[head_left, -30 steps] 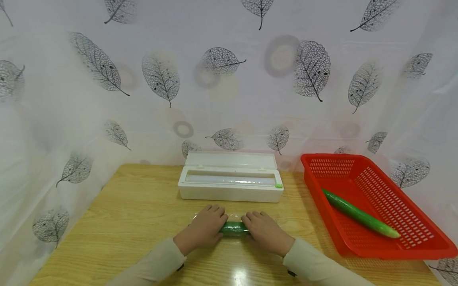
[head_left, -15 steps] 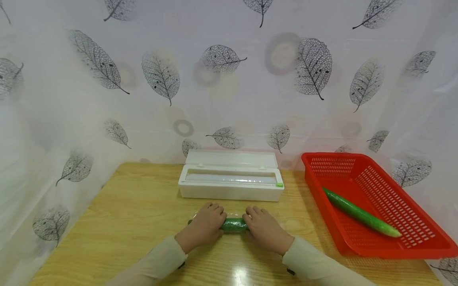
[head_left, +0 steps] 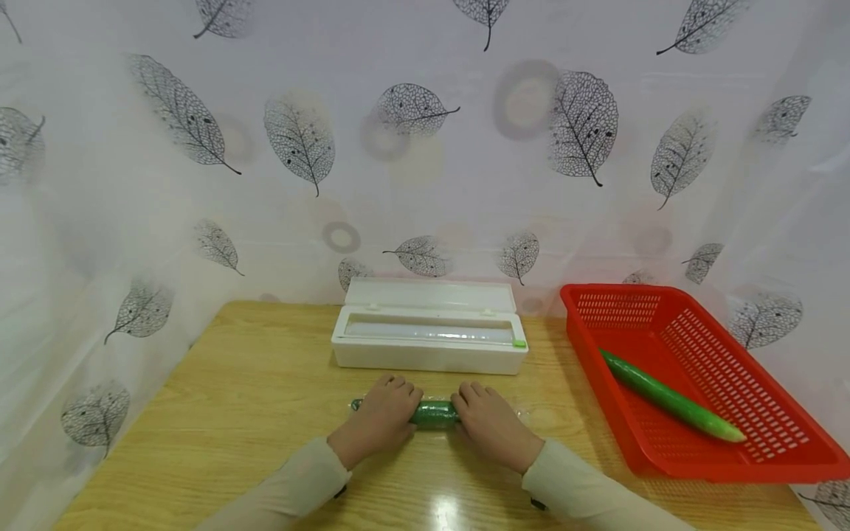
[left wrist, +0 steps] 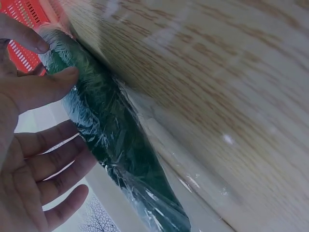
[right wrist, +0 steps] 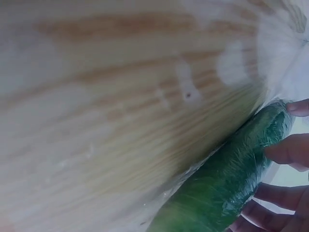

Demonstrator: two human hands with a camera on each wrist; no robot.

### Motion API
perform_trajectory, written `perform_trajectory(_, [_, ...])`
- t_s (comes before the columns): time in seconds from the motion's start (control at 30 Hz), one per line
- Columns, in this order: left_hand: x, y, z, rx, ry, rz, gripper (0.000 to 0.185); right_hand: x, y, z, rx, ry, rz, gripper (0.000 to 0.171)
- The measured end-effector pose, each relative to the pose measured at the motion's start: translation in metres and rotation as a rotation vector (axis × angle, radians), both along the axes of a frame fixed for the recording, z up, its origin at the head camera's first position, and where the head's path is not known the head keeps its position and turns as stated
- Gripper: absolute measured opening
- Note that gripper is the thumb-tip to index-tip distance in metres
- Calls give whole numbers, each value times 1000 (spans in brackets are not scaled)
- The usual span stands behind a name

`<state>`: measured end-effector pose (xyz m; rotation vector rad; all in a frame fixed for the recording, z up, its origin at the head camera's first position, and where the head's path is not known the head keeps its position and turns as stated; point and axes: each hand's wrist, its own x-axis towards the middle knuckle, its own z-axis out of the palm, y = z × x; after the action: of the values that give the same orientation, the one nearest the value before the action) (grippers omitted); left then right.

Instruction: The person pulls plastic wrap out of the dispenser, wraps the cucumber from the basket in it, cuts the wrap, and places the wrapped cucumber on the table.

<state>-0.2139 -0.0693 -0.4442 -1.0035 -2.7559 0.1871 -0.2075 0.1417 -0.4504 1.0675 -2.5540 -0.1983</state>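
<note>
Holding a green cucumber (head_left: 434,415) in clear film (left wrist: 140,198) down at the table (head_left: 265,369), near the white box (head_left: 428,358). Gripping it with both left hand (head_left: 380,413) and right hand (head_left: 491,425), with thumbs on one side and fingers on the other. Probably wrapping it up. Likely needing next to roll it snug and press down any loose film.

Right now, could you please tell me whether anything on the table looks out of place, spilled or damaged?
Nothing looks spilled or damaged. The one untidy detail is the clear film around the held cucumber: it is creased rather than smooth, and some lies loose alongside.
</note>
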Motion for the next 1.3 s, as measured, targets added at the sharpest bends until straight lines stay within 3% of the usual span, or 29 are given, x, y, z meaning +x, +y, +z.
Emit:
perform_trajectory(0.23, [-2,0,-3,15,-1,9,42,-1,0,1,-15,27,1,29])
perform_trajectory(0.5, [-4,0,-4,28,-5,21,41,-3,-2,0,29,-8,-50,27])
perform_trajectory(0.8, [-7,-3,-5,119,-53,21,36,-7,-2,-3,-4,25,-50,30])
perform_trajectory(1.3, [-14,-7,-6,145,-65,30,44,-10,-2,-5,-5,42,-48,31])
